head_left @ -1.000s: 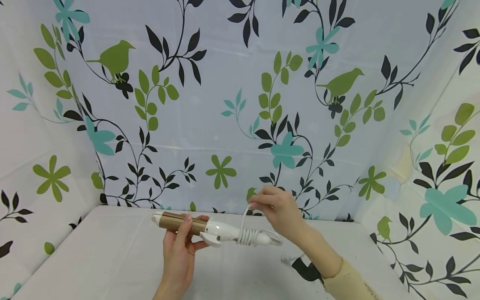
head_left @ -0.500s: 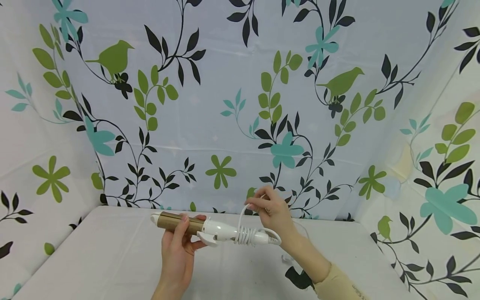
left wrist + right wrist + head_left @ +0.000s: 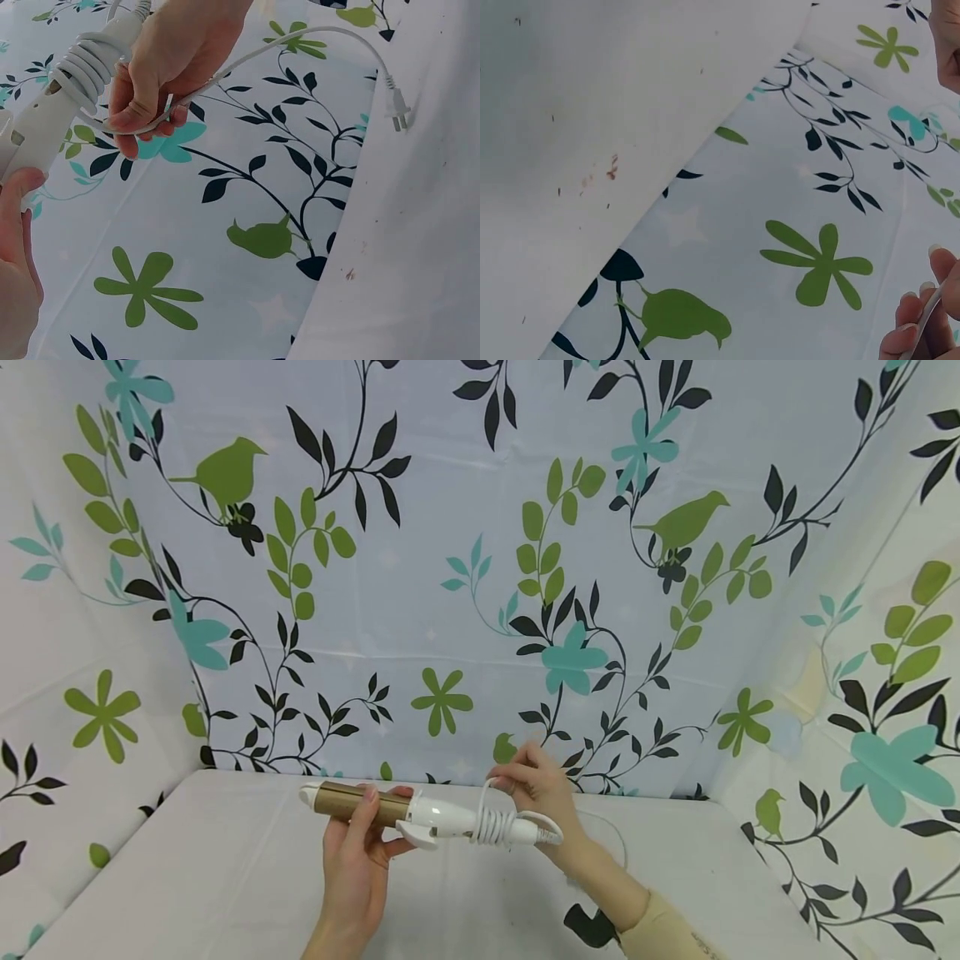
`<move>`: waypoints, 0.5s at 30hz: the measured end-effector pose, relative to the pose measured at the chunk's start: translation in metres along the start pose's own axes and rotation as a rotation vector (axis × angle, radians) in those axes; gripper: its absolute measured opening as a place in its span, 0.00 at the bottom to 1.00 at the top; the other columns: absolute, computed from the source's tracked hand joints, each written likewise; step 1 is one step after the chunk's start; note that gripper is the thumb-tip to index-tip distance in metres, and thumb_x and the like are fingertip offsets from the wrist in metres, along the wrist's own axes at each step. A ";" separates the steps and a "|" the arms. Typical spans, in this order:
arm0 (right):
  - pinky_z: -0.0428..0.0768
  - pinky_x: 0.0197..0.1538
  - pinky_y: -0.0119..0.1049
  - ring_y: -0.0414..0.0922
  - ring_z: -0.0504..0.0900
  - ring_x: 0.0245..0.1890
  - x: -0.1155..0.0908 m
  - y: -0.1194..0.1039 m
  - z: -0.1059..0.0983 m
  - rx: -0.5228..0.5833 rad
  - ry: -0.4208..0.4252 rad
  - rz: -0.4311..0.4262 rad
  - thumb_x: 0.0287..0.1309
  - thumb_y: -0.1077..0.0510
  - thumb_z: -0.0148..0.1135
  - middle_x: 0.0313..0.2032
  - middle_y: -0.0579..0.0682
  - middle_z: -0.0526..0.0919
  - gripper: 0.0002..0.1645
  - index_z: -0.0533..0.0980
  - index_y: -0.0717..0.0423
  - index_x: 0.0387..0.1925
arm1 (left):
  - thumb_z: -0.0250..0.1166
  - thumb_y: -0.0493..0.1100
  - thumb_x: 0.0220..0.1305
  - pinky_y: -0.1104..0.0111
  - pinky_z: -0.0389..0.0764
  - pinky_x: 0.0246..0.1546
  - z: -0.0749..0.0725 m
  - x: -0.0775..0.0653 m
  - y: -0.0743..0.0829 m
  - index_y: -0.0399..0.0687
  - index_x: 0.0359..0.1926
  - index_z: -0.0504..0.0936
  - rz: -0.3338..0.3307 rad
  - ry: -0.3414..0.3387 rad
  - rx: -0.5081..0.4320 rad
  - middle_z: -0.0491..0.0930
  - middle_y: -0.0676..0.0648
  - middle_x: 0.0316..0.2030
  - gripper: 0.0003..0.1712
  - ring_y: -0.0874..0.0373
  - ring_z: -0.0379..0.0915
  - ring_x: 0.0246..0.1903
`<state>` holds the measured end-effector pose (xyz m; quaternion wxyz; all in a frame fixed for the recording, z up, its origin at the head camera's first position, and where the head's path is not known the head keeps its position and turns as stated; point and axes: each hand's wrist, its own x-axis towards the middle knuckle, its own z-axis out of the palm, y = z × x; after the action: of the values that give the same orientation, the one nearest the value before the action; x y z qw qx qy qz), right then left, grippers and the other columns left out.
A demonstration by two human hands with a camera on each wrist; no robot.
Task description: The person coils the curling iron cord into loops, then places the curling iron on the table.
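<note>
In the head view a curling iron (image 3: 442, 817) with a gold barrel and white handle is held level above the table. My left hand (image 3: 352, 868) grips it round the barrel. Its white cord (image 3: 495, 827) is wound in several turns about the handle. Past the handle's end, my right hand (image 3: 543, 802) pinches a loose length of the cord between thumb and fingers. The left wrist view shows the two-pronged plug (image 3: 397, 109) hanging from the cord's free end. At the lower right of the right wrist view, right-hand fingertips (image 3: 907, 330) hold the cord.
A white table (image 3: 225, 877) lies below both hands. Cloth (image 3: 420, 527) printed with birds, leaves and flowers hangs behind and at both sides. Near the right forearm is a black object (image 3: 588, 927) whose kind I cannot tell. Small reddish marks (image 3: 612, 169) dot the white surface.
My right hand has moved slightly left and down with the cord. The cord's free length now shows to the right of the forearm. My left hand and the curling iron barely shift.
</note>
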<state>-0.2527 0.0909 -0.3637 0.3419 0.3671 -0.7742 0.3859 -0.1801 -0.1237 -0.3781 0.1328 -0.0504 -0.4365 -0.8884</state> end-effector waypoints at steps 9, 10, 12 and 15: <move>0.73 0.26 0.23 0.37 0.70 0.25 -0.012 0.001 0.012 -0.045 0.042 -0.048 0.53 0.67 0.64 0.27 0.46 0.71 0.04 0.82 0.56 0.30 | 0.49 0.47 0.72 0.57 0.86 0.35 -0.002 0.000 0.002 0.42 0.50 0.61 0.012 0.005 -0.006 0.80 0.44 0.41 0.14 0.53 0.77 0.46; 0.74 0.26 0.23 0.37 0.71 0.25 -0.014 0.001 0.013 -0.051 0.046 -0.059 0.54 0.67 0.64 0.27 0.46 0.71 0.04 0.82 0.56 0.30 | 0.49 0.46 0.72 0.57 0.86 0.35 -0.002 0.000 0.002 0.42 0.50 0.61 0.014 0.006 -0.007 0.80 0.44 0.41 0.14 0.53 0.77 0.46; 0.74 0.25 0.21 0.36 0.71 0.26 -0.017 0.001 0.014 -0.057 0.046 -0.059 0.54 0.67 0.63 0.27 0.45 0.72 0.04 0.82 0.57 0.31 | 0.49 0.46 0.72 0.57 0.86 0.35 -0.003 0.000 0.002 0.42 0.50 0.61 0.011 0.011 -0.011 0.80 0.44 0.41 0.14 0.53 0.77 0.46; 0.75 0.23 0.20 0.35 0.71 0.26 -0.024 -0.001 0.018 0.015 0.023 -0.006 0.57 0.66 0.62 0.29 0.45 0.72 0.03 0.81 0.58 0.33 | 0.49 0.47 0.72 0.57 0.86 0.35 -0.003 0.000 0.003 0.42 0.50 0.60 0.006 0.023 -0.005 0.79 0.44 0.42 0.15 0.53 0.77 0.46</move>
<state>-0.2447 0.0827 -0.3910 0.3491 0.3677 -0.7663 0.3946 -0.1794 -0.1276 -0.3775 0.1402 -0.0417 -0.4323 -0.8898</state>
